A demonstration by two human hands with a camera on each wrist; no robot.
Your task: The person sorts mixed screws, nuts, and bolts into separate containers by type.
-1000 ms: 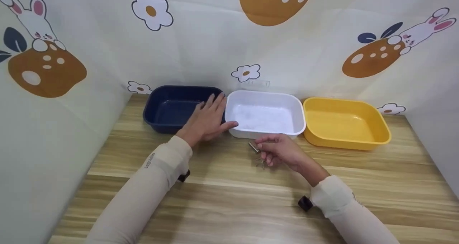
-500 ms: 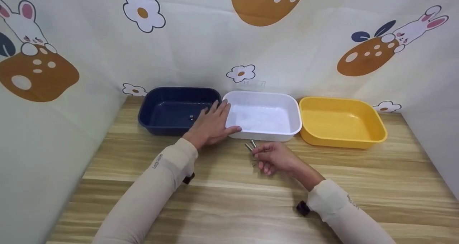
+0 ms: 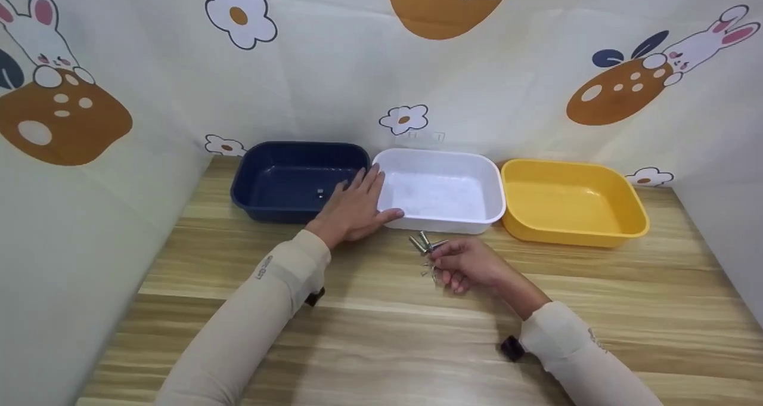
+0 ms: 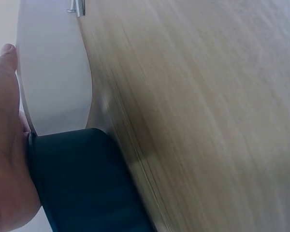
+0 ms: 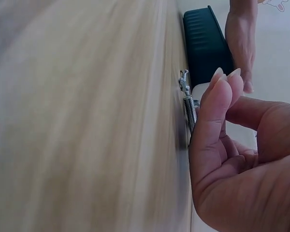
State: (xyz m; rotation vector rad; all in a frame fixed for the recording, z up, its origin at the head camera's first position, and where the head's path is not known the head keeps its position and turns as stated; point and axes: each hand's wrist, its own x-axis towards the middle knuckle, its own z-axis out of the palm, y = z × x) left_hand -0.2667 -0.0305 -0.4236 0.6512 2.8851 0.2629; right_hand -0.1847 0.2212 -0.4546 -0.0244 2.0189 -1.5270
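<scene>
My left hand [image 3: 351, 206] lies with fingers extended over the adjoining rims of the navy tray [image 3: 241, 200] and the white tray [image 3: 441, 224]. In the left wrist view its thumb [image 4: 8, 58] is by the white tray's side. My right hand [image 3: 471, 263] is just in front of the white tray, thumb and fingers bent at several metal bolts [image 3: 417, 244]. Threaded bolts [image 5: 190, 113] also show beside the fingers in the right wrist view. Whether the fingertips pinch one is hidden. Small screws [image 3: 425, 270] lie near the fingers.
A yellow tray [image 3: 572, 239] stands right of the white one, the three in a row against the patterned cloth wall [image 3: 322, 84]. Small metal pieces [image 3: 320, 193] sit inside the navy tray. All stand on a wood-grain table [image 3: 369, 346].
My right hand has shifted slightly toward me and right, so more bolts show. My left hand has moved slightly right and nearer me, uncovering small metal pieces in the navy tray.
</scene>
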